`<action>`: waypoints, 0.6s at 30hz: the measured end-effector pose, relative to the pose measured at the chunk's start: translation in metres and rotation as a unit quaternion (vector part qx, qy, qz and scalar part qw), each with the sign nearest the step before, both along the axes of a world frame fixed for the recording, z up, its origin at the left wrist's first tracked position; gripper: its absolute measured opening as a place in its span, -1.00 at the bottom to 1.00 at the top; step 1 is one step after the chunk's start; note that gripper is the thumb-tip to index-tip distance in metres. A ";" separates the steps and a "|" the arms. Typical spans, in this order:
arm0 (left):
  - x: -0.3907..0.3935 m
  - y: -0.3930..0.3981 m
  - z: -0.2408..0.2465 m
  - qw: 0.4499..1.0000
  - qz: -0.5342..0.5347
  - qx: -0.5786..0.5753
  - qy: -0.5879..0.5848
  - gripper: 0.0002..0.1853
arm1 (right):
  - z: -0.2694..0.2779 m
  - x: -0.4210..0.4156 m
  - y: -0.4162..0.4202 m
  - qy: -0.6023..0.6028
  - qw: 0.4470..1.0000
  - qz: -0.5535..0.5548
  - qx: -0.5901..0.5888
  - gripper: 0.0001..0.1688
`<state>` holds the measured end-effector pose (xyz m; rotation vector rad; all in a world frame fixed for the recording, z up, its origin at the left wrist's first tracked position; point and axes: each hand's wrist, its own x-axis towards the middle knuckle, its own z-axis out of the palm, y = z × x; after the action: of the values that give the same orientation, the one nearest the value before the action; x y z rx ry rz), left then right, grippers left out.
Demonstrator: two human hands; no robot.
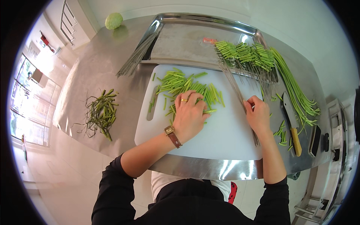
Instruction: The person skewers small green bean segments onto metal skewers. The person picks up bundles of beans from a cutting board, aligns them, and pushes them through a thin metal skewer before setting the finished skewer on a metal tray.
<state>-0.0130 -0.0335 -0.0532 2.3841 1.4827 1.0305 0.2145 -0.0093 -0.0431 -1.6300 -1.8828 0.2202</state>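
My left hand (189, 114), with a ring and a wristwatch, lies over a pile of cut garlic scape pieces (175, 81) on a white cutting board (225, 135). Its fingers curl down into the pile, and a piece shows by the thumb; the fingertips are partly hidden, so I cannot tell if it grips any. At the board's right side my right hand (257, 112) pinches a few thin metal skewers (234, 84). These slant across the board, their far ends near a metal tray (180, 42). Skewered rows of green pieces (244, 54) rest at the tray's right end.
Long uncut scapes (292, 81) and a wooden-handled knife (294, 135) lie right of the board, near scattered pieces (281, 135) and a black phone-like object (315, 140). Trimmed ends (104, 112) are heaped left. A skewer bundle (140, 54) leans on the tray; a cabbage (114, 21) sits behind.
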 end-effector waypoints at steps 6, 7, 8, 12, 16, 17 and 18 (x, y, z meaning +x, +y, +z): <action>-0.001 0.001 0.000 1.000 -0.001 -0.022 -0.011 -0.81 | 0.002 0.000 0.000 -0.081 0.996 -0.007 0.043 -0.85; -0.002 0.002 0.002 1.000 0.005 -0.011 -0.024 -0.82 | 0.003 -0.001 -0.001 -0.089 0.995 -0.012 0.052 -0.86; -0.004 0.004 0.005 0.999 0.011 0.000 -0.036 -0.82 | 0.006 -0.001 -0.004 -0.098 0.993 -0.017 0.060 -0.86; -0.024 0.020 0.025 0.995 0.066 0.053 -0.059 -0.83 | 0.022 -0.003 -0.013 -0.123 0.988 -0.046 0.080 -0.86; -0.037 0.026 0.026 0.992 0.059 -0.018 -0.112 -0.84 | 0.044 0.001 -0.029 0.084 0.991 -0.021 0.106 -0.89; -0.037 0.024 0.026 0.990 0.048 -0.075 -0.105 -0.84 | 0.048 0.001 -0.034 0.188 0.980 0.010 0.065 -0.91; -0.035 0.023 0.026 0.986 0.036 -0.130 -0.101 -0.84 | 0.054 0.000 -0.039 0.286 0.957 0.039 0.025 -0.91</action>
<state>-0.0480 -0.0108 -0.0270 2.0008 1.5327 0.9897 0.2148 -0.0488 0.0111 -1.2772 -1.4877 0.6027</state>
